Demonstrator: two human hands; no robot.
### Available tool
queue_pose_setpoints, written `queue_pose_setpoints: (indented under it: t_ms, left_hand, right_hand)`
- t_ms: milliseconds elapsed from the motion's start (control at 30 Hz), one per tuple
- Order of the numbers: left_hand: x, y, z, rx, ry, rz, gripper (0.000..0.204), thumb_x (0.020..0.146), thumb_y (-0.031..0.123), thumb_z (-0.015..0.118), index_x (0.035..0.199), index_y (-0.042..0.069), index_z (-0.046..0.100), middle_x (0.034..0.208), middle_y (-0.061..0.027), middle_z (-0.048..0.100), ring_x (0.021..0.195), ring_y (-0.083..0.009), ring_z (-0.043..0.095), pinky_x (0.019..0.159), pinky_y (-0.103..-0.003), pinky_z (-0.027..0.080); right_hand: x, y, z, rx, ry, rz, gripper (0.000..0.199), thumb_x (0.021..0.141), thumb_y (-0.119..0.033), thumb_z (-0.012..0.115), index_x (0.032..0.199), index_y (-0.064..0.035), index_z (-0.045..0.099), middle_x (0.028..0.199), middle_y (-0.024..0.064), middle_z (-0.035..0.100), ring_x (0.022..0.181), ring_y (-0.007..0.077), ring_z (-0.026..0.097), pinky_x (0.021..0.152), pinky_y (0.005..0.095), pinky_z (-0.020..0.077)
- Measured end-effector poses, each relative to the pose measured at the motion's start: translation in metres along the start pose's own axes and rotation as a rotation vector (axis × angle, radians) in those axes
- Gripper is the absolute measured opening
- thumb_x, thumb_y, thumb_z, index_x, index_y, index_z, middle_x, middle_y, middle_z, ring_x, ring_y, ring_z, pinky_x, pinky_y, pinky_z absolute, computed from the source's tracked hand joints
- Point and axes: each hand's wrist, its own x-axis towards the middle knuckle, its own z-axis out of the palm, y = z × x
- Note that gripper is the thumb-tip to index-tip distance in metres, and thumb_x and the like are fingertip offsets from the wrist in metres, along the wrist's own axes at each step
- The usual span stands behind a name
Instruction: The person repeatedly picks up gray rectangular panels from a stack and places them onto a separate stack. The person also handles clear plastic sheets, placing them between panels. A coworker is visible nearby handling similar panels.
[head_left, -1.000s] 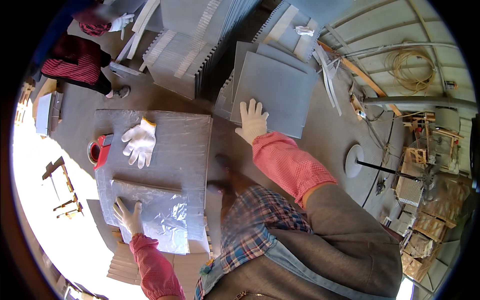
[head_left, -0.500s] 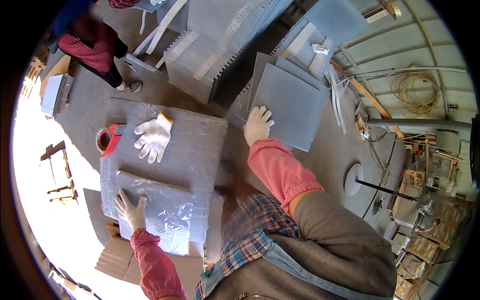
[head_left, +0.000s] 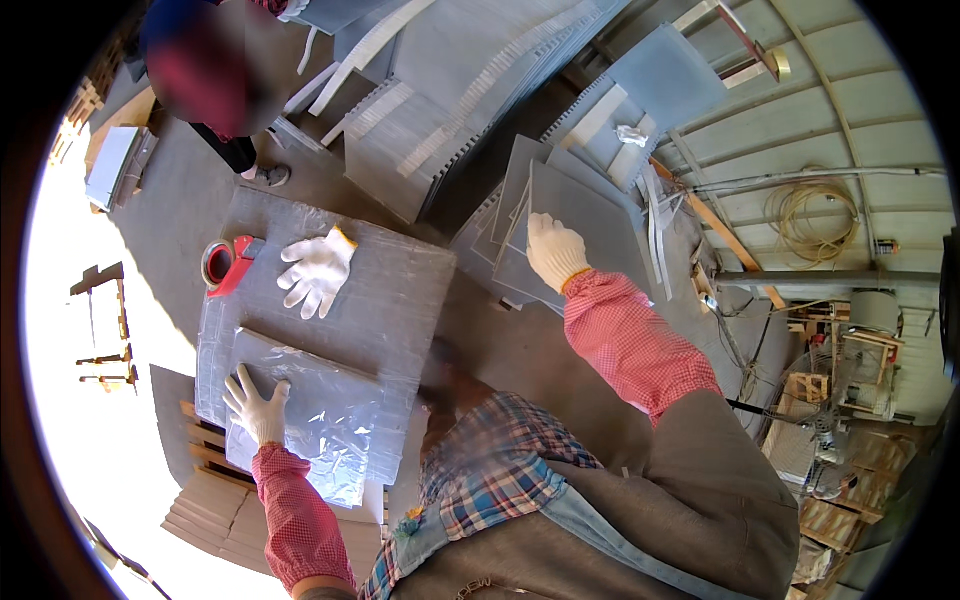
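My left hand (head_left: 258,408), in a white knit glove, lies with spread fingers on a clear plastic-wrapped pack (head_left: 310,390). That pack rests on a larger grey board-like surface (head_left: 390,270). Off to the right, my gloved right hand (head_left: 556,252) is closed at the left side of a flat grey sheet (head_left: 605,225); its fingertips are partly hidden. The sheet sits askew over several similar grey sheets (head_left: 515,180). A spare white glove with a yellow cuff (head_left: 318,272) lies flat beyond my left hand, beside a red tape dispenser (head_left: 232,266).
A tall stack of grey panels (head_left: 400,130) stands at the back, with another stack (head_left: 610,110) to its right. A co-worker (head_left: 215,80) is at the far left. Brown cardboard (head_left: 225,515) leans below the table. A coiled hose (head_left: 815,215) hangs on the right wall.
My right hand has gone from spread on the top grey sheet to closed at its side, and the sheet has shifted askew. The left hand stays on the pack. The co-worker has leaned over.
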Motion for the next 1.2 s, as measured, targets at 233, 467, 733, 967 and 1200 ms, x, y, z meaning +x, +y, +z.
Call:
queue_pose_setpoints:
  t_ms: [233,467,733,967,1200]
  left_hand:
    - [-0.001,0.012,-0.006,0.018,0.008,0.031,0.108,0.078,0.055,0.081,0.166,0.023,0.027,0.173,-0.0159,0.018,0.158,-0.0440,0.016,0.122,-0.069,0.018]
    - [-0.006,0.010,-0.030,0.075,-0.016,-0.005,0.107,0.078,0.057,0.081,0.164,0.023,0.029,0.170,-0.0165,0.022,0.156,-0.0421,0.020,0.119,-0.066,0.024]
    - [-0.017,0.012,-0.039,0.040,-0.018,-0.038,0.105,0.078,0.066,0.077,0.163,0.027,0.032,0.168,-0.0134,0.027,0.156,-0.0396,0.021,0.117,-0.068,0.028]
    - [-0.022,0.010,-0.048,-0.006,-0.031,-0.041,0.103,0.077,0.069,0.076,0.162,0.028,0.035,0.167,-0.0136,0.029,0.155,-0.0390,0.022,0.116,-0.066,0.028]
    - [-0.032,-0.022,-0.058,-0.270,0.204,-0.020,0.070,0.100,0.052,0.063,0.159,0.020,0.042,0.167,-0.0159,0.035,0.155,-0.0387,0.029,0.123,-0.058,0.029]
  right_hand:
    - [0.040,0.142,-0.098,0.017,-0.273,0.191,0.045,0.095,-0.043,0.064,0.127,-0.0117,0.070,0.097,0.0207,0.077,0.090,0.0403,0.074,0.079,0.0491,0.0587]
    - [0.016,0.165,-0.081,-0.005,-0.535,0.068,0.042,0.093,-0.033,0.064,0.130,-0.0136,0.070,0.102,0.0254,0.074,0.097,0.0444,0.071,0.088,0.0540,0.0559]
    - [0.032,0.184,-0.125,0.106,-0.458,0.060,0.049,0.080,-0.033,0.077,0.107,0.0086,0.073,0.096,0.0359,0.071,0.094,0.0489,0.071,0.083,0.0498,0.0558]
    - [-0.003,0.059,-0.298,0.619,-0.403,0.162,0.042,0.081,-0.020,0.079,0.108,0.0121,0.072,0.096,0.0181,0.075,0.086,0.0261,0.071,0.081,0.0405,0.0551]
    - [-0.028,-0.086,-0.349,1.033,-0.485,-0.071,0.041,0.089,-0.019,0.075,0.119,0.0085,0.069,0.107,0.0127,0.073,0.094,0.0211,0.067,0.088,0.0372,0.0533]
